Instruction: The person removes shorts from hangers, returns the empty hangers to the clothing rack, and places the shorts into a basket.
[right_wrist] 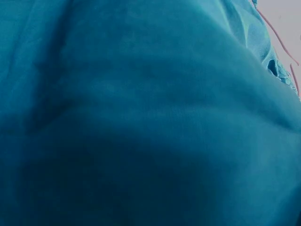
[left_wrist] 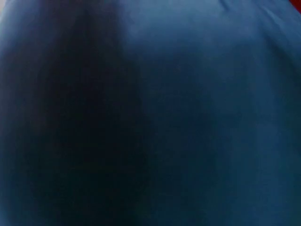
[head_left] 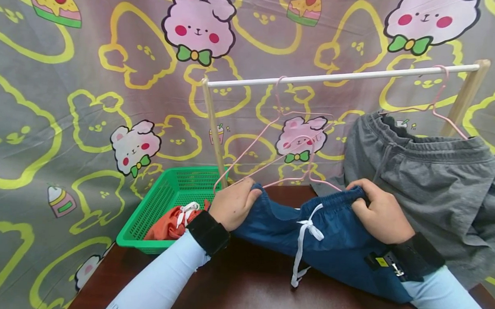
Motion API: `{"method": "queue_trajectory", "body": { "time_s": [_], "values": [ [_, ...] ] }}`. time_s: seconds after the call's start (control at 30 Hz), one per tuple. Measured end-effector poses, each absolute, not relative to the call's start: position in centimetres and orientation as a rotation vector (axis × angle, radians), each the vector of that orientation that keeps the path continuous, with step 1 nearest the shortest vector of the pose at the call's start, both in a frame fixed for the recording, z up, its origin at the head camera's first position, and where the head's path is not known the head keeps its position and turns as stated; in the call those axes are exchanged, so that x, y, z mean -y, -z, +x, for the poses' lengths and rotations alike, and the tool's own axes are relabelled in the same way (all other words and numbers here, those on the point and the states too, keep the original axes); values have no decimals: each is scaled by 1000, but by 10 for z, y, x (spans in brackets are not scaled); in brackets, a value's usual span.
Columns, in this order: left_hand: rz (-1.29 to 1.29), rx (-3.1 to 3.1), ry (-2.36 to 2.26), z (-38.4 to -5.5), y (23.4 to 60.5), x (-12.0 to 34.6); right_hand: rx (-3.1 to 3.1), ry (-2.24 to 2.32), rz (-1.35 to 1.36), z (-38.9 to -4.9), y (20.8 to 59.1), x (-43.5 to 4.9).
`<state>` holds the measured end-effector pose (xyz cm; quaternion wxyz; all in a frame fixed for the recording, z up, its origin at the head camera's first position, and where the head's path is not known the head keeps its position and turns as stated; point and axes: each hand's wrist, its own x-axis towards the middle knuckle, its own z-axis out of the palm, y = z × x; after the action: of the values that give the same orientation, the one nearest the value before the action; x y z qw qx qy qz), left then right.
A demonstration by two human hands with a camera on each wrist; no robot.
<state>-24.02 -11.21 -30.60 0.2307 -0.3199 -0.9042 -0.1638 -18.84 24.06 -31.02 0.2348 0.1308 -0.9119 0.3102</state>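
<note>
Blue shorts (head_left: 334, 246) — matt, creased cloth; basket (head_left: 146, 245) — plastic; tabletop (head_left: 251, 286) smooth, glossy.

Clothes-hanging corner (rail (head_left: 343, 77), basket (head_left: 144, 246))

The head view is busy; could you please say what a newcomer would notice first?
Probably the bunny-printed grey cloth backdrop, filling the scene behind. Next, the dark blue fabric garment with a white tied drawstring, held at lower centre by the left hand and right hand. Then the green plastic basket at left.
</note>
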Motion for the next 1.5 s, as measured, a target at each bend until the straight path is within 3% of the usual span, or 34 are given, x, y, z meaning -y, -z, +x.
{"method": "queue_trajectory", "body": {
  "time_s": [0.57,1.5],
  "values": [
    [-925,2521,418,-238,290,77,2481,-835,383,-189,306,-232],
    [-939,2423,501,-237,267,79,2425,-831,362,-184,302,-230]
  ]
}}
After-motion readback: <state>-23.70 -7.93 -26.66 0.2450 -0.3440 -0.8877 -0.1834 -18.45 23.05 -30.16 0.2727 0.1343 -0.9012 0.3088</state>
